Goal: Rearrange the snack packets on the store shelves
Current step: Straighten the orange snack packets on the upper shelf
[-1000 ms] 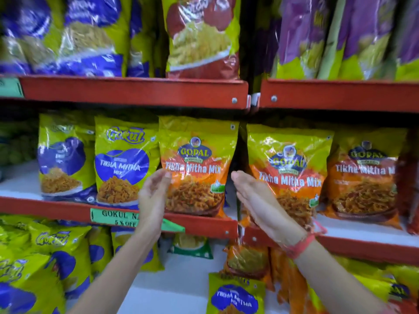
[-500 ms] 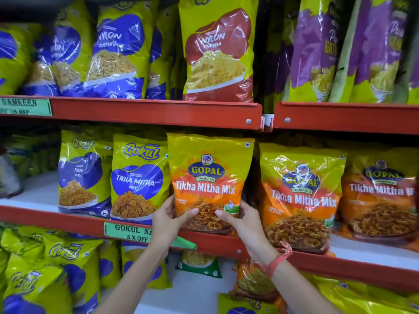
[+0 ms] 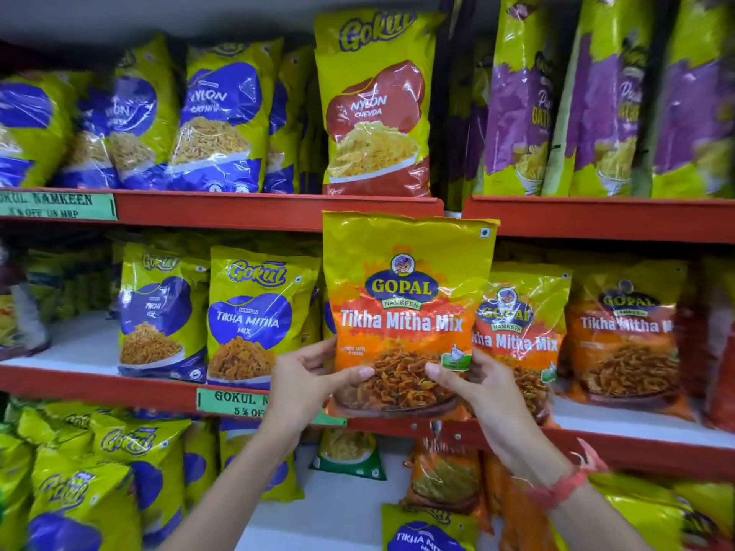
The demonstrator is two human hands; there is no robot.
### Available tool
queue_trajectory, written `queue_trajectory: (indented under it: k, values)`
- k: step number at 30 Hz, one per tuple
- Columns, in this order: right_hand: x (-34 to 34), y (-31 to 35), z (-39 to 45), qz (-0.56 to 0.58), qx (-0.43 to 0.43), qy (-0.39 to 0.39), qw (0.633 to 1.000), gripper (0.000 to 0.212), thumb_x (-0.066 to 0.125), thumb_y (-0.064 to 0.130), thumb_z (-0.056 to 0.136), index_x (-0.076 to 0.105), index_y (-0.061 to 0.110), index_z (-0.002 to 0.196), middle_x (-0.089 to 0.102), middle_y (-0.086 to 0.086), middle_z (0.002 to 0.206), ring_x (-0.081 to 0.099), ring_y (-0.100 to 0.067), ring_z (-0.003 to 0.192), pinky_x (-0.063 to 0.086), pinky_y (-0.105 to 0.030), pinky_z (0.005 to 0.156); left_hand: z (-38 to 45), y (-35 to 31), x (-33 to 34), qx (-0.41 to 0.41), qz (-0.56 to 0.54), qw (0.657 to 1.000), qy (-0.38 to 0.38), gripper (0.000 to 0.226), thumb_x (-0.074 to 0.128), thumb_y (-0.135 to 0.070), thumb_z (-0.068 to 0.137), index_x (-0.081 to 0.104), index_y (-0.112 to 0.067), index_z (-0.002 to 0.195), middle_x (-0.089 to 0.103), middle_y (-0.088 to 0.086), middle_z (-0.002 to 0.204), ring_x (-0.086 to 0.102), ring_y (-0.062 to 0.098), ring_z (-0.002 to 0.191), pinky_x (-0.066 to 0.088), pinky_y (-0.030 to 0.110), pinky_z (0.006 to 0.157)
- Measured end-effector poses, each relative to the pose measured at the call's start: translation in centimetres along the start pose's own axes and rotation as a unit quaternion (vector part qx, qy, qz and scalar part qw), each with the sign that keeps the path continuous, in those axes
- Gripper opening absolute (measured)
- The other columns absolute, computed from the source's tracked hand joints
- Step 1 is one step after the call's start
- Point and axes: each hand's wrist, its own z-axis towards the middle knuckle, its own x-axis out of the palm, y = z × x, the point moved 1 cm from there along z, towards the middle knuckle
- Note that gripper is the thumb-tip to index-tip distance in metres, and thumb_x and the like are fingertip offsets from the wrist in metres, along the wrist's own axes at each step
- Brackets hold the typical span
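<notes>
Orange-and-yellow Gopal packet (image 3: 405,312) stood upright in front of the middle shelf (image 3: 99,381), gripped at its lower corners — left hand (image 3: 306,381) and right hand (image 3: 477,385) each clasping a side, likely to keep the label facing out and level.

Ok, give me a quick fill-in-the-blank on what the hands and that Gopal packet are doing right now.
1. Both hands, left hand and right hand, hold the Gopal packet by its ____ corners.
2. The held packet's printed name reads Tikha ____ Mix.
3. The packet's top edge overlaps the red ____ shelf edge.
4. The Nylon Chevda packet stands directly ____ the held packet.

Missing words: bottom; Mitha; upper; above
</notes>
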Motion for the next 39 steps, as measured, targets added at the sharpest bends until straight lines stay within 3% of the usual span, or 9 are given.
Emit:
queue_trajectory:
  k: [4, 8, 12, 15, 20, 25, 31, 35, 39]
  values:
    - [-2.7, 0.7, -0.9, -0.001, -0.012, -0.032, 0.999, 0.024, 0.079, 0.014, 0.075, 0.071, 0.016, 0.098, 0.080, 0.014, 0.079, 0.074, -0.004, 0.089, 0.050, -0.006, 0.063, -0.4, -0.6, 2.7, 0.001, -0.004, 1.000, 0.023, 0.048, 0.089, -0.009, 0.055, 0.074, -0.018, 0.100, 0.079, -0.011, 0.079, 0.075, 0.003, 0.079, 0.057, 0.016, 0.065]
    - [-7.2, 1.6, -1.5, 0.001, -0.015, -0.059, 0.998, 0.018, 0.072, -0.004, 0.081, 0.070, 0.007, 0.096, 0.076, 0.009, 0.074, 0.069, 0.006, 0.063, 0.048, -0.006, 0.054, -0.6, -1.1, 7.0, 0.006, -0.015, 0.999, 0.041, 0.053, 0.091, -0.011, 0.055, 0.076, -0.012, 0.105, 0.080, 0.001, 0.093, 0.075, 0.010, 0.089, 0.061, 0.025, 0.076]
    - [-13.0, 2.5, -2.0, -0.021, -0.022, -0.081, 0.996, 0.020, 0.072, 0.000, 0.082, 0.070, 0.012, 0.098, 0.077, 0.010, 0.085, 0.071, 0.007, 0.074, 0.052, -0.007, 0.066, -0.3, -1.4, 12.9, 0.013, -0.016, 0.997, 0.072, 0.060, 0.092, -0.017, 0.054, 0.074, -0.009, 0.111, 0.079, 0.003, 0.100, 0.074, 0.008, 0.092, 0.061, 0.029, 0.079]
    - [-17.5, 3.0, -2.5, -0.038, -0.024, -0.108, 0.993, 0.020, 0.072, 0.002, 0.083, 0.071, 0.014, 0.099, 0.079, 0.012, 0.083, 0.072, 0.006, 0.078, 0.054, -0.008, 0.069, 0.0, -1.3, 17.6, 0.016, -0.020, 0.996, 0.085, 0.052, 0.094, -0.019, 0.052, 0.077, -0.020, 0.101, 0.079, -0.004, 0.093, 0.073, 0.001, 0.087, 0.061, 0.026, 0.074]
    - [-25.5, 3.7, -3.0, -0.063, -0.010, -0.142, 0.988, 0.024, 0.074, 0.011, 0.082, 0.073, 0.015, 0.106, 0.080, 0.007, 0.101, 0.073, 0.000, 0.094, 0.055, -0.013, 0.075, 0.5, -0.3, 25.8, 0.005, -0.024, 0.991, 0.128, 0.054, 0.094, -0.030, 0.048, 0.079, -0.014, 0.097, 0.079, -0.001, 0.095, 0.074, 0.010, 0.093, 0.059, 0.036, 0.086]
    - [-31.1, 2.3, -2.2, -0.072, 0.003, -0.160, 0.984, 0.019, 0.072, 0.003, 0.083, 0.072, 0.009, 0.100, 0.080, 0.007, 0.096, 0.073, 0.005, 0.082, 0.053, -0.006, 0.069, 0.7, 1.6, 31.7, -0.017, -0.030, 0.988, 0.148, 0.050, 0.091, -0.012, 0.057, 0.075, -0.007, 0.105, 0.078, 0.002, 0.097, 0.072, -0.002, 0.083, 0.057, 0.017, 0.073]
    - [-34.9, -1.6, -0.8, -0.063, 0.042, -0.163, 0.984, 0.038, 0.078, 0.022, 0.070, 0.072, 0.013, 0.107, 0.080, 0.008, 0.099, 0.071, -0.006, 0.102, 0.053, -0.015, 0.078, 1.3, 4.3, 35.9, -0.032, 0.012, 0.988, 0.148, 0.064, 0.092, -0.033, 0.052, 0.075, -0.010, 0.109, 0.077, 0.003, 0.104, 0.072, 0.010, 0.098, 0.057, 0.040, 0.093]
    - [-35.6, -3.3, 0.3, -0.047, 0.062, -0.158, 0.984, 0.031, 0.076, 0.017, 0.076, 0.072, 0.009, 0.106, 0.080, 0.003, 0.099, 0.068, -0.016, 0.105, 0.054, -0.017, 0.082, 1.7, 5.9, 36.9, -0.036, 0.052, 0.987, 0.149, 0.046, 0.088, -0.029, 0.063, 0.076, -0.013, 0.104, 0.078, 0.000, 0.100, 0.073, 0.009, 0.096, 0.057, 0.042, 0.092]
    - [-35.6, -3.7, 0.2, -0.053, 0.072, -0.158, 0.983, 0.019, 0.071, 0.012, 0.086, 0.071, 0.015, 0.105, 0.077, 0.002, 0.107, 0.066, -0.014, 0.112, 0.048, -0.025, 0.093, 2.0, 5.8, 37.0, -0.022, 0.078, 0.983, 0.164, 0.049, 0.085, -0.026, 0.068, 0.072, -0.011, 0.113, 0.076, 0.003, 0.108, 0.072, 0.012, 0.099, 0.056, 0.041, 0.094]
